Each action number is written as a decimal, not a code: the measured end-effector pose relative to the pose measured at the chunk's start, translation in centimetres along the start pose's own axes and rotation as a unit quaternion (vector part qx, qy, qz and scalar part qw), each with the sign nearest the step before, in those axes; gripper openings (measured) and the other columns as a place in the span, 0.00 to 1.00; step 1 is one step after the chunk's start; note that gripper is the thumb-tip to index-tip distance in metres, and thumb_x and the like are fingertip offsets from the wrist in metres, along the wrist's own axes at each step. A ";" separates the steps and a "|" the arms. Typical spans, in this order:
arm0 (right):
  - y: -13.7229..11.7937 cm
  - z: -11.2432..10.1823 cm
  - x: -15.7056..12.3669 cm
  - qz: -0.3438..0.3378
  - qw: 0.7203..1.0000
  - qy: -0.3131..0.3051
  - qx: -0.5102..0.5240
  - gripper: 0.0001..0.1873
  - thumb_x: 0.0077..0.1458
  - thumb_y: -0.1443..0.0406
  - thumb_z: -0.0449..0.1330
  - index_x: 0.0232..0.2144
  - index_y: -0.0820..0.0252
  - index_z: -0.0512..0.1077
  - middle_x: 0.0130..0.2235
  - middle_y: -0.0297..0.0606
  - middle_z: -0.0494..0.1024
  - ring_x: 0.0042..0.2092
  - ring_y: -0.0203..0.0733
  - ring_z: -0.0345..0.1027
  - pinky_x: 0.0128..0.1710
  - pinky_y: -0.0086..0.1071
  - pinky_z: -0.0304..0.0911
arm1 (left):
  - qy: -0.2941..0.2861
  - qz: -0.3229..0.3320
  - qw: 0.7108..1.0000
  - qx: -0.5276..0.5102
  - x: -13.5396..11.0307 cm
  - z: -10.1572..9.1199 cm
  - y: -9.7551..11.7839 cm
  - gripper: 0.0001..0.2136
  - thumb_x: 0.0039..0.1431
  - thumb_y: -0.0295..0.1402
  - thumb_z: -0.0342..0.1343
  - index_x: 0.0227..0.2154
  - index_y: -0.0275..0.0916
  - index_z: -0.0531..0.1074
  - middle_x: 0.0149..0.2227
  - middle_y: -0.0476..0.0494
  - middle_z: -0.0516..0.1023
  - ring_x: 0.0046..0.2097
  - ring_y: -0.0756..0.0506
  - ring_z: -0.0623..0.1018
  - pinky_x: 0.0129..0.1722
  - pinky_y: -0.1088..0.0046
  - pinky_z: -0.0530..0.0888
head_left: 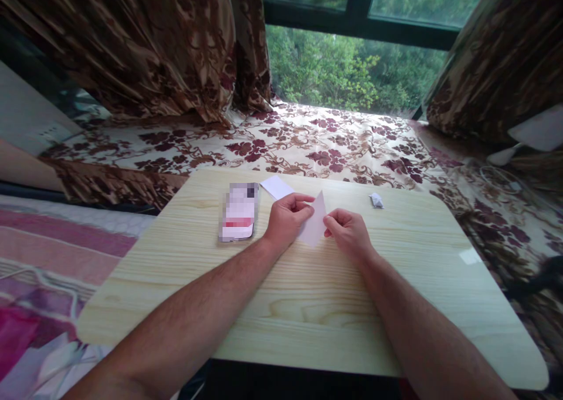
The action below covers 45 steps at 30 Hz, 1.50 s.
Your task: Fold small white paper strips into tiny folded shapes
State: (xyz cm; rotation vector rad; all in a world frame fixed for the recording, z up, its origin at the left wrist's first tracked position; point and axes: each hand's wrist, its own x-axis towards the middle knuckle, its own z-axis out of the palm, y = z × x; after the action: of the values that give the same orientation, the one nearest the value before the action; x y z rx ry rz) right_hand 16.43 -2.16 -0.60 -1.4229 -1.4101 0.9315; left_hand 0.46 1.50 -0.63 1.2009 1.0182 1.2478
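A white sheet of paper [315, 225] is held up over the middle of the table, tilted, with one corner pointing upward. My left hand [288, 221] grips its left side between thumb and fingers. At the sheet's right edge, my right hand [347, 229] is closed with thumb and forefinger pinched on it. Behind my left hand a second white sheet [277, 186] lies flat on the table. Off to the right sits a small folded paper piece [376, 200], apart from both hands.
A smartphone [238, 211], partly blurred, lies left of my left hand on the light wooden table [272, 312]. Beyond the table's far edge is a ledge with floral cloth [325, 142], below a window [352, 71] and patterned curtains [176, 42]. Striped bedding [61, 241] is at the left.
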 end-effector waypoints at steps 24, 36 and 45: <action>-0.2 -0.1 -0.4 -0.003 0.999 -0.037 -0.006 0.18 0.56 0.57 0.59 0.20 0.62 0.73 0.20 0.37 0.76 0.22 0.34 0.64 0.24 0.27 0.60 | 0.017 0.008 1.000 -0.019 0.2 -0.2 0.1 0.13 0.44 0.34 0.66 0.35 0.37 0.79 0.24 0.52 0.73 0.24 0.53 0.69 0.24 0.78 0.64; -0.3 -0.1 -0.5 -0.016 0.999 -0.049 0.011 0.20 0.56 0.55 0.58 0.19 0.61 0.70 0.19 0.34 0.72 0.21 0.33 0.62 0.23 0.27 0.57 | -0.022 -0.001 0.999 -0.030 0.0 -0.1 -0.2 0.14 0.44 0.33 0.66 0.36 0.37 0.78 0.23 0.53 0.71 0.23 0.54 0.67 0.23 0.78 0.61; 0.1 -0.1 -0.4 -0.034 0.996 -0.085 -0.008 0.24 0.58 0.50 0.56 0.17 0.59 0.64 0.18 0.31 0.66 0.22 0.33 0.59 0.22 0.28 0.53 | -0.068 -0.038 0.994 -0.074 0.1 -0.2 -0.2 0.14 0.45 0.34 0.65 0.38 0.37 0.78 0.24 0.51 0.73 0.24 0.53 0.68 0.24 0.77 0.63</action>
State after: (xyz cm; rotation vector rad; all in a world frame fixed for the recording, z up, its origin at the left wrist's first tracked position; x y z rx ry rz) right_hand 16.57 -2.60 -0.71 -1.3247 -1.5848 1.0190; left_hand 0.30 1.63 -0.81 1.1058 0.8492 1.1453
